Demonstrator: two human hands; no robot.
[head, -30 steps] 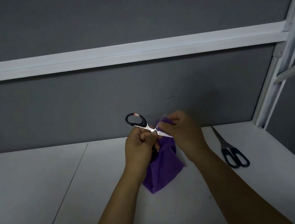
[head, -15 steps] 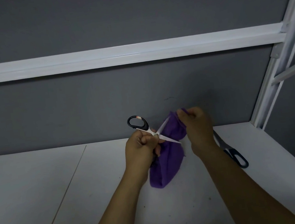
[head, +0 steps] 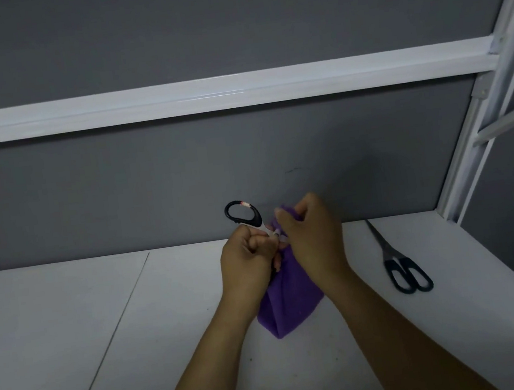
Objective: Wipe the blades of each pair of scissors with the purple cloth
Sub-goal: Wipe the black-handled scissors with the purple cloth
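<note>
Head view, two scissors (head: pixel 256 217), one cloth (head: pixel 290 304)

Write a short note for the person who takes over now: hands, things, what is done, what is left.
Left hand grips the black-handled scissors by the handle, above the table.
Right hand pinches the purple cloth over the blades, which are hidden; the rest hangs down.
Blue-handled scissors lie closed on the table, at the right, no hand on them.
Done: wiping of the black pair is under way.
Left: finish it, then the blue pair, unless already wiped; I cannot tell.
</note>
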